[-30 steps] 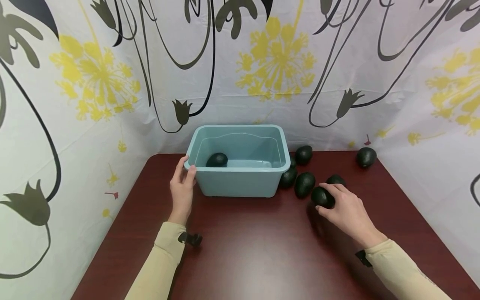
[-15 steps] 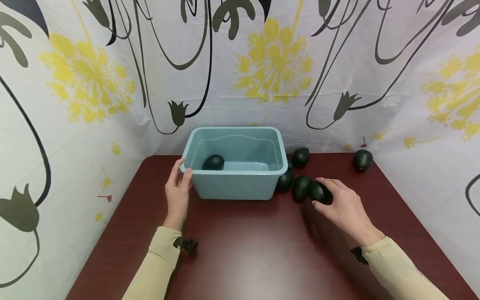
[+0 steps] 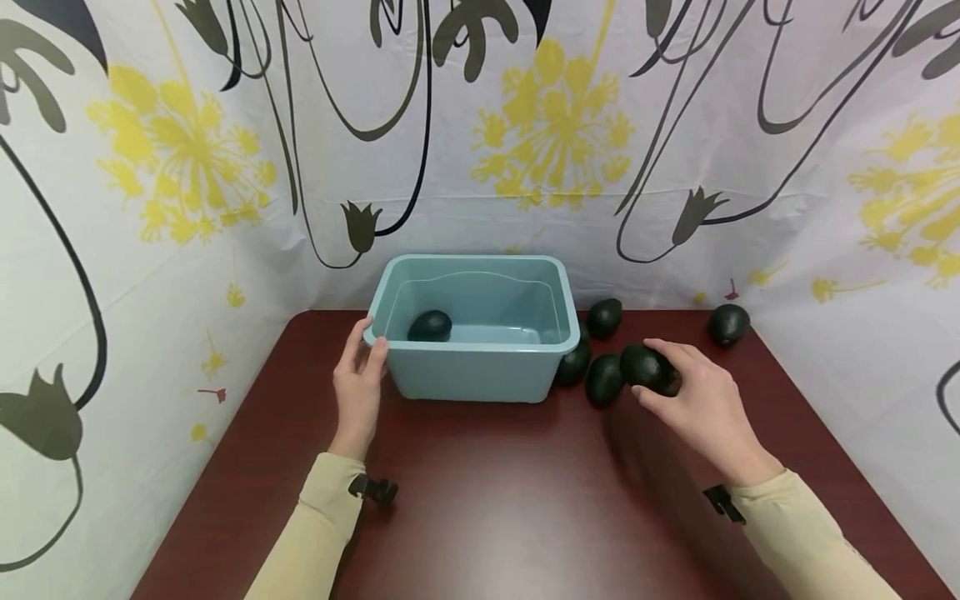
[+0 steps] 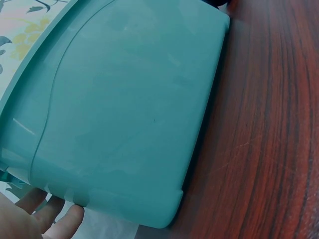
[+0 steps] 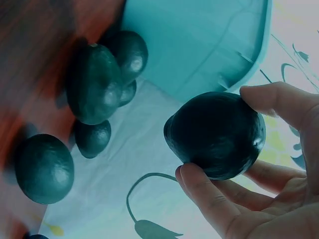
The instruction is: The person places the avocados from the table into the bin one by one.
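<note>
A dark green avocado (image 3: 647,368) is pinched between the thumb and fingertips of my right hand (image 3: 701,404); the right wrist view shows this avocado (image 5: 217,134) raised off the table. My left hand (image 3: 358,392) grips the left front corner of a light blue plastic bin (image 3: 472,371), thumb at the front and fingers along the left rim. From the left wrist, only the fingertips (image 4: 75,219) show against the bin's side (image 4: 124,109). One avocado (image 3: 430,326) lies inside the bin. Several others sit right of it, including a nearby avocado (image 3: 604,380) below the held one.
A dark red wood-grain table (image 3: 480,500) carries everything. One avocado (image 3: 729,324) lies alone at the far right corner. Another avocado (image 3: 604,317) rests near the back edge. A white floral cloth (image 3: 450,167) hangs behind and along both sides.
My right hand has raised the avocado upward from among the others. The left hand keeps its grip on the bin, which stays in place; the head view has shifted slightly.
</note>
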A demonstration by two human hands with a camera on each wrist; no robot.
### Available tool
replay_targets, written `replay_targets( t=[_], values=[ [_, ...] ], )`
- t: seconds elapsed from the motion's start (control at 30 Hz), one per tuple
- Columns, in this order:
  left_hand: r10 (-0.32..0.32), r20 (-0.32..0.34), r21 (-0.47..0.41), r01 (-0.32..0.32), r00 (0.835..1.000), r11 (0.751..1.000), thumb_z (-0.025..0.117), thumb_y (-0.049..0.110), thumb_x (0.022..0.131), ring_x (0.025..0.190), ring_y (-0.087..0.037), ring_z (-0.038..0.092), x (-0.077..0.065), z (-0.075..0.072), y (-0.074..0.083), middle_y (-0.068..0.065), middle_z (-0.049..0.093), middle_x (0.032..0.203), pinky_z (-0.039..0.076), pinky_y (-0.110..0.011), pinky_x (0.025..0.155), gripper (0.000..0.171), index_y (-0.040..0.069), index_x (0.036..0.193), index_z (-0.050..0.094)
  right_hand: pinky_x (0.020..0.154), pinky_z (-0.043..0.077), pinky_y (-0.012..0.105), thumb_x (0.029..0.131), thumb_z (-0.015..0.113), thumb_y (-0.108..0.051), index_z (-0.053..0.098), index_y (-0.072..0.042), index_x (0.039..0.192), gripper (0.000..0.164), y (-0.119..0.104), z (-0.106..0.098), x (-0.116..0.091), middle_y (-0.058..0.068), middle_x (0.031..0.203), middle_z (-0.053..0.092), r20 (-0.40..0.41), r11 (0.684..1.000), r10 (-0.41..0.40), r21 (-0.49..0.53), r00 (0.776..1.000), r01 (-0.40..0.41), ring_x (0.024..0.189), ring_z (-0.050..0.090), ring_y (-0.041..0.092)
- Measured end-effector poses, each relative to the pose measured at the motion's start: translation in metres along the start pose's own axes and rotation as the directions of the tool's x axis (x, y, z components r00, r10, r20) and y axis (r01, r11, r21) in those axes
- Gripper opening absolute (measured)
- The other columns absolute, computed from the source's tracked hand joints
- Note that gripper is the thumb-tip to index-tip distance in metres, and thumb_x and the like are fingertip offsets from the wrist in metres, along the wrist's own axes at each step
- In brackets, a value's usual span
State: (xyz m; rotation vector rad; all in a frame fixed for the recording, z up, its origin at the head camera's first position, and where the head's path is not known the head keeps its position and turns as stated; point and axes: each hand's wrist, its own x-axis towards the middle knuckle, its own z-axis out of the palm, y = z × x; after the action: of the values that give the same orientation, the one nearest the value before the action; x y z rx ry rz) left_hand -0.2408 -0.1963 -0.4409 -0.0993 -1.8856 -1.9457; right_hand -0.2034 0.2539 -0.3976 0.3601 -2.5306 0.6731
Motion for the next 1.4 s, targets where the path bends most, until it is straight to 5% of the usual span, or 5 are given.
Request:
replay_targets(
  t=[0.47, 1.0, 1.23, 1.4],
  values=[
    [-0.008, -0.006, 0.023, 0.008, 1.0, 1.0, 0.066, 0.034, 0.099, 0.131, -0.024, 0.051, 0.001, 0.0, 0.001, -0.008, 0.046, 0.151, 0.047, -0.046, 0.101, 0.055, 0.022, 0.15, 0.049, 0.074, 0.044, 0.04, 0.082, 0.082, -0.025, 0.061, -0.018, 0.137, 0.06, -0.012, -0.009, 0.009, 0.002, 0.127, 0.062, -0.011, 0.999, 0.026, 0.021, 1.0, -0.026, 0.077, 0.059, 0.015],
    [-0.008, -0.004, 0.016, 0.008, 1.0, 1.0, 0.064, 0.031, 0.101, 0.133, -0.03, 0.049, -0.002, 0.001, 0.001, -0.011, 0.045, 0.152, 0.043, -0.054, 0.102, 0.053, 0.021, 0.151, 0.048, 0.076, 0.046, 0.029, 0.081, 0.083, -0.028, 0.062, -0.02, 0.138, 0.061, -0.02, -0.014, 0.017, 0.002, 0.126, 0.061, -0.054, 0.999, -0.001, 0.042, 0.999, 0.003, 0.088, 0.062, 0.018],
    [-0.011, -0.008, 0.021, 0.011, 1.0, 1.0, 0.064, 0.03, 0.101, 0.131, -0.03, 0.049, -0.002, 0.001, 0.0, -0.01, 0.046, 0.151, 0.045, -0.049, 0.101, 0.053, 0.022, 0.151, 0.048, 0.078, 0.041, 0.008, 0.083, 0.083, -0.032, 0.061, -0.025, 0.14, 0.061, -0.023, -0.014, 0.023, -0.001, 0.128, 0.061, -0.054, 0.998, -0.003, 0.06, 0.999, 0.006, 0.1, 0.063, 0.018],
    [-0.012, -0.009, 0.026, 0.012, 1.0, 1.0, 0.064, 0.031, 0.1, 0.131, -0.029, 0.05, -0.002, 0.002, 0.001, -0.01, 0.046, 0.151, 0.043, -0.053, 0.101, 0.054, 0.022, 0.151, 0.048, 0.076, 0.042, 0.012, 0.082, 0.083, -0.03, 0.063, -0.022, 0.138, 0.06, -0.027, -0.017, 0.026, -0.001, 0.126, 0.062, -0.071, 0.998, -0.016, 0.067, 0.997, 0.021, 0.094, 0.063, 0.016]
  ],
)
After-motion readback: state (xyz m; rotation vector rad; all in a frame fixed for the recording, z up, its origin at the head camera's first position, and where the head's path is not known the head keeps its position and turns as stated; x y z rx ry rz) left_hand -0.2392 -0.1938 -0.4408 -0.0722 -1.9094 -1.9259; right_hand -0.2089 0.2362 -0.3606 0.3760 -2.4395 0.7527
